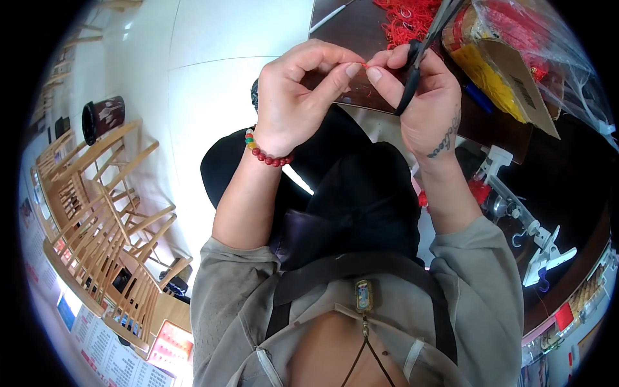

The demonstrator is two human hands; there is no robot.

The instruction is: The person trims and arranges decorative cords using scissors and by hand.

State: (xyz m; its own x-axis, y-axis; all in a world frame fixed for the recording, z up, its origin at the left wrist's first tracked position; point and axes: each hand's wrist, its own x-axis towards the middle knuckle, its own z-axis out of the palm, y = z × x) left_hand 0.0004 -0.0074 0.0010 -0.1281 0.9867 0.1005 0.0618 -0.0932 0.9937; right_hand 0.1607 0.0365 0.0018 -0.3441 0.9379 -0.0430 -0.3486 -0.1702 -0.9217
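A short bit of red cord (365, 65) runs between my two hands above the table's edge. Thumb and forefinger of my left hand (290, 90) pinch one side of it, close to the right fingertips. My right hand (432, 97) pinches the other side and also carries scissors (411, 82), whose black handles hang over the fingers while the metal blades point up and away. Just beyond the hands, a heap of red cord (407, 24) lies on the dark table (361, 26). The knot or end between the fingertips is too small to make out.
A cardboard box (516, 77) with yellow wrapping and clear plastic stands at the right. Near it lies a blue pen (478, 97); a white pen (329, 18) lies at the far edge. A white clamp-like device (516, 209) sits right of my forearm. Wooden chairs (116, 213) stand left.
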